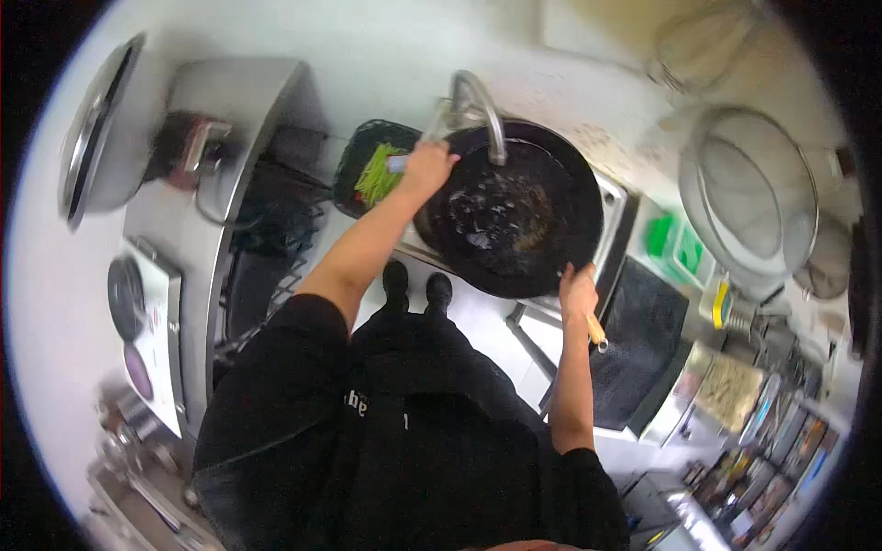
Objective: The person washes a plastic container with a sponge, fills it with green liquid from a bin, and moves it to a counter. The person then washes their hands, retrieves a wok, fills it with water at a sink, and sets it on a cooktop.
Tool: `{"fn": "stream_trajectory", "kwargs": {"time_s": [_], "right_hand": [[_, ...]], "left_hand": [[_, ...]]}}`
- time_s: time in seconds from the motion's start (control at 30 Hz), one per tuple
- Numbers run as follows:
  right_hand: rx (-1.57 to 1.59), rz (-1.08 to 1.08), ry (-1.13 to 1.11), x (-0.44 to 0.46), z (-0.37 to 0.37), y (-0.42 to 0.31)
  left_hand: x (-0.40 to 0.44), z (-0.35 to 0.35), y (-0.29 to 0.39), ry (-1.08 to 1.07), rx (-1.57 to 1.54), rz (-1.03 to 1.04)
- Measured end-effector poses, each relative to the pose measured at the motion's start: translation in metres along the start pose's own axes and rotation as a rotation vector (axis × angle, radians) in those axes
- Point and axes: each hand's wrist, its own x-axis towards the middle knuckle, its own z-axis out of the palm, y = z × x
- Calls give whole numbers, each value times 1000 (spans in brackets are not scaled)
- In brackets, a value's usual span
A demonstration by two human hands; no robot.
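Observation:
A large black wok (560, 184) rests over a metal sink (614, 207) with water moving in it. The curved faucet (480, 96) reaches over its upper part. At the wok's upper left rim is my left hand (429, 168), its fingers closed round a small handle that is mostly hidden. My right hand (579, 292) is closed at the lower right of the wok, where a wooden handle (597, 329) sticks out beneath the palm. Left of the wok stands a black basket (344, 174) with cut green vegetables (375, 176).
A stove with a metal side panel (243, 151) stands at the left. A black mat (638, 340) lies right of the sink, near a green and white container (675, 246). Large strainers (749, 193) hang on the wall at the right.

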Motion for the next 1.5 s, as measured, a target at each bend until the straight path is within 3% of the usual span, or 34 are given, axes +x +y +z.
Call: {"fn": "stream_trajectory", "kwargs": {"time_s": [0.1,0.23,0.4,0.47,0.5,0.77,0.97,1.0,1.03,1.07,1.2,1.3,1.5], "right_hand": [[7,-41,34,-5,0,-2],[-36,-85,59,-18,2,-5],[-156,-136,108,-41,-6,-21],[-163,-265,179,-51,-8,-25],[-165,-251,93,-56,-14,-32],[-218,-554,40,-124,-18,-93],[-235,-793,-20,-226,-49,-187],[-245,-875,51,-253,-56,-204],[-169,-874,-51,-267,-61,-225],[-147,-1057,66,-264,-54,-232],[-56,-1234,-98,-365,-69,-317],[-185,-1208,-97,-442,-62,-379],[-160,-1549,-97,-532,-3,-486]], "left_hand": [[7,22,-19,97,-69,79],[-12,0,-26,29,-146,-20],[-51,-27,-54,150,-243,-64],[-77,-43,-68,219,-262,-100],[-91,-48,-76,278,-252,-101],[-240,-123,-161,401,-245,-346],[-386,-237,-236,481,-277,-523],[-409,-253,-250,509,-258,-543],[-434,-282,-261,450,-290,-606],[-457,-298,-275,459,-253,-637],[-554,-372,-322,448,-224,-760],[-614,-392,-369,458,-154,-892],[-732,-405,-425,594,-10,-1124]]}}
